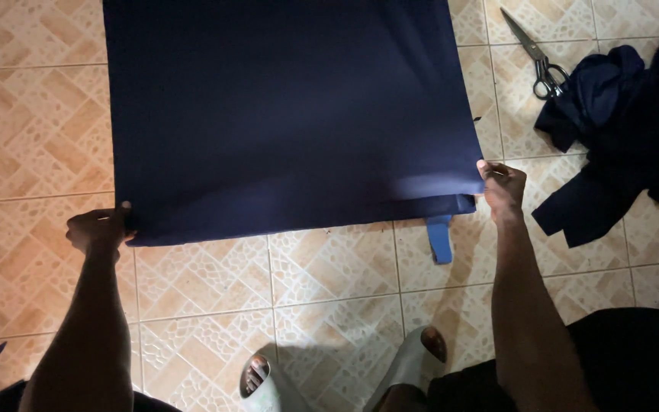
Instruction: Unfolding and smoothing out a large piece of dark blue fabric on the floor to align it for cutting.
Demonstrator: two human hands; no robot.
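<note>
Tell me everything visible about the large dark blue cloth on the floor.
The dark blue cloth is large, plain and smooth, spread flat on the tiled floor. It seems doubled: a lower layer shows at its near right corner. The left hand grips its near left corner, the right hand pinches the right one.

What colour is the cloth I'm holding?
Dark navy blue cloth, seen in the head view.

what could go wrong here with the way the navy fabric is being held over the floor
The left hand and right hand pinch only the near corners of the navy fabric, so a corner could slip and the layers shift. The blue strip sticking out underneath may snag. The open scissors lie on the floor beside the scrap pile.
</note>
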